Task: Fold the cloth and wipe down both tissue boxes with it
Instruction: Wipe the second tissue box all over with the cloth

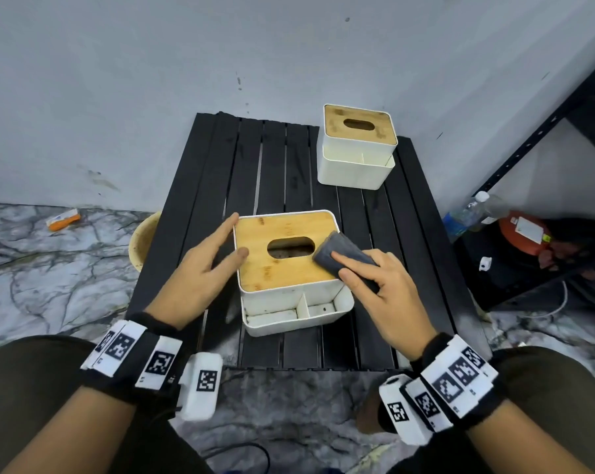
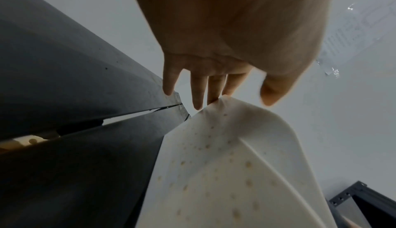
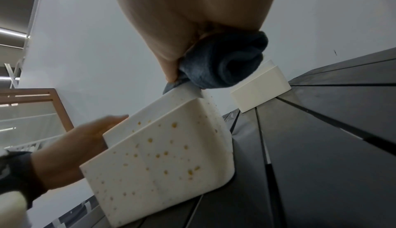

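Note:
The near tissue box [image 1: 289, 302], white with a bamboo lid [image 1: 279, 268] and an oval slot, stands mid-table. My left hand [image 1: 203, 265] rests against its left side with straight fingers, thumb on the lid; the left wrist view shows the fingertips [image 2: 198, 103] touching a box [image 2: 225, 172] corner. My right hand [image 1: 378, 289] grips a folded dark grey cloth [image 1: 337, 254] and holds it on the lid's right edge. In the right wrist view the cloth [image 3: 222, 62] sits on the rim of the yellow-spotted box [image 3: 167, 155]. A second tissue box [image 1: 356, 165] stands at the far right corner.
The black slatted table [image 1: 282, 159] stands against a grey wall. A metal shelf [image 1: 562, 114] rises at the right, with a water bottle [image 1: 467, 213] and a red container [image 1: 525, 234] below it. A pale basin [image 1: 140, 241] sits by the table's left edge. My knees flank the front.

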